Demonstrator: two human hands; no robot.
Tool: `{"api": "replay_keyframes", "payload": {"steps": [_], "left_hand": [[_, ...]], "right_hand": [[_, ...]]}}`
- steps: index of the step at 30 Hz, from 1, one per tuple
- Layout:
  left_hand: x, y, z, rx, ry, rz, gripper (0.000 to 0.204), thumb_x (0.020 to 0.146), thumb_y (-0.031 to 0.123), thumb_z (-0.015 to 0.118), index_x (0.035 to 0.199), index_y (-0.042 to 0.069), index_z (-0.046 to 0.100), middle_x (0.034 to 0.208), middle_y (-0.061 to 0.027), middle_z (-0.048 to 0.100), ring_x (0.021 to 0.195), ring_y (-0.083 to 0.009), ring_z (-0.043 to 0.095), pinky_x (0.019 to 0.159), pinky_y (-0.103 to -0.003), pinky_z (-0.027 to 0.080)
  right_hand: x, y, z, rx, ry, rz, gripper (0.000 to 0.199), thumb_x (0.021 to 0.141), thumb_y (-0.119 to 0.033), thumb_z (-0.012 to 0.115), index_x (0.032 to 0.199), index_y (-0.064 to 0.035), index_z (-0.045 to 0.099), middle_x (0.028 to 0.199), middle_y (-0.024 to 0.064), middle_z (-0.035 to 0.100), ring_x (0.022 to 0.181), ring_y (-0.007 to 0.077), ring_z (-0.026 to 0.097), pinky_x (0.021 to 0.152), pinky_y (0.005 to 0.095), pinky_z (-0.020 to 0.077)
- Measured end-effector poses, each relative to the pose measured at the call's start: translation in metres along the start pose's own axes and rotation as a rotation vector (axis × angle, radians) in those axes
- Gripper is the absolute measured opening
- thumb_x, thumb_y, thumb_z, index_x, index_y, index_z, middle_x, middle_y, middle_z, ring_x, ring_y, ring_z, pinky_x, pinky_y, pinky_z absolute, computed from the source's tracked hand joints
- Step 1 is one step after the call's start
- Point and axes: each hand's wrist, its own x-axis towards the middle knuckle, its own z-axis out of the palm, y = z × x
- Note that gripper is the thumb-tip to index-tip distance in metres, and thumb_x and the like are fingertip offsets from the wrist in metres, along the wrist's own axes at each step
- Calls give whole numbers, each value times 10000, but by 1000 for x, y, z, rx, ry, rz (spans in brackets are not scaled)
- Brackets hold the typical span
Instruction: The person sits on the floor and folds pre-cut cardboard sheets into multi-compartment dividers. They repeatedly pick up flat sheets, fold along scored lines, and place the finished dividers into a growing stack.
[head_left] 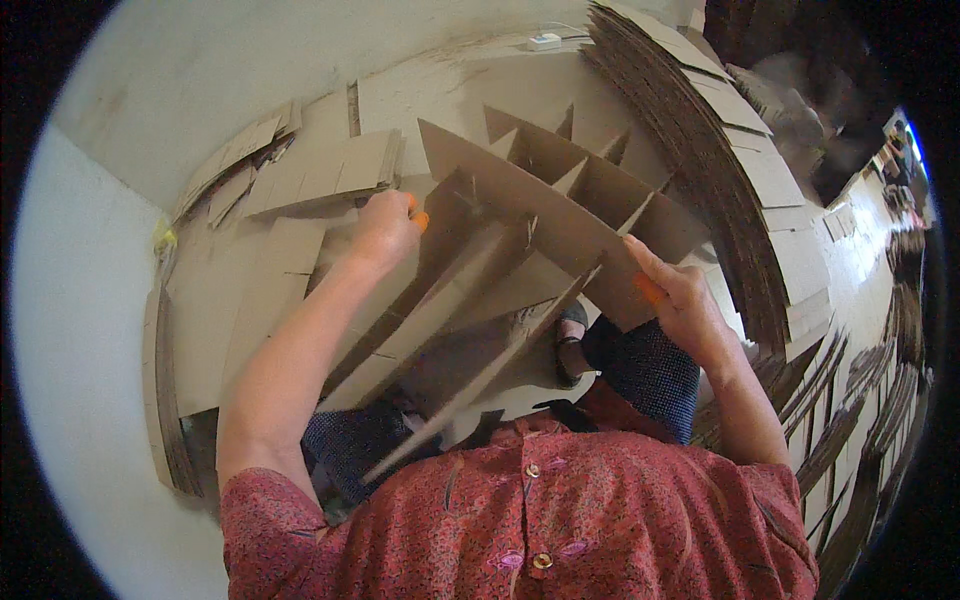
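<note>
A cardboard grid (525, 200) spans the centre. The right hand (684, 300) grips its right end; the left hand (386, 230), left of centre, is curled, whether around anything I cannot tell. Stacked sheets (712, 150) line the upper right.

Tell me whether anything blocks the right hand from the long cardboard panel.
Nothing visible does: the right hand is directly on the long cardboard panel, gripping it at its right-hand end.

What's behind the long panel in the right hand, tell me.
Crossing cardboard dividers show behind the long panel in the right hand; the panel covers parts of their lower portions.
</note>
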Motion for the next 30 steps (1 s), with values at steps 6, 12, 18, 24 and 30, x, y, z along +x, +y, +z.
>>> {"api": "replay_keyframes", "payload": {"steps": [6, 12, 18, 24, 30], "left_hand": [[-8, -7, -14, -346, -146, -112, 212, 824, 171, 661, 795, -37, 628, 661, -145, 588, 574, -231, 558, 573, -349, 454], [24, -93, -23, 108, 35, -143, 507, 855, 227, 685, 1303, 45, 531, 1088, -151, 663, 889, -267, 647, 815, -374, 512], [65, -165, 25, 395, 342, 163, 508, 811, 181, 695, 1275, 57, 529, 1098, -183, 625, 1036, -336, 592, 922, -427, 471], [102, -169, -2, 65, 117, -97, 350, 851, 178, 652, 1188, 89, 635, 891, -165, 688, 856, -300, 654, 798, -367, 504], [69, -135, -42, -224, 392, 48, 277, 905, 148, 575, 1165, 110, 664, 944, -132, 702, 792, -174, 627, 704, -305, 477]], "right_hand": [[31, 6, 18, -119, -68, -44, 554, 796, 76, 519, 1324, -91, 519, 990, 258, 639, 864, 407, 638, 753, 383, 512], [65, 32, 37, -132, 75, -228, 495, 776, 56, 553, 1254, -72, 575, 798, 217, 636, 684, 381, 634, 627, 423, 507], [98, 48, 37, -157, 125, -198, 509, 778, 59, 562, 1264, -92, 571, 863, 235, 644, 728, 379, 644, 636, 413, 509], [104, 46, 31, -288, 113, -90, 471, 825, -12, 606, 1286, -87, 545, 989, 232, 644, 829, 388, 643, 717, 413, 512], [111, 4, 40, 59, 302, -142, 450, 892, -142, 619, 1305, -13, 496, 1108, 146, 645, 925, 281, 657, 829, 354, 511]]}}
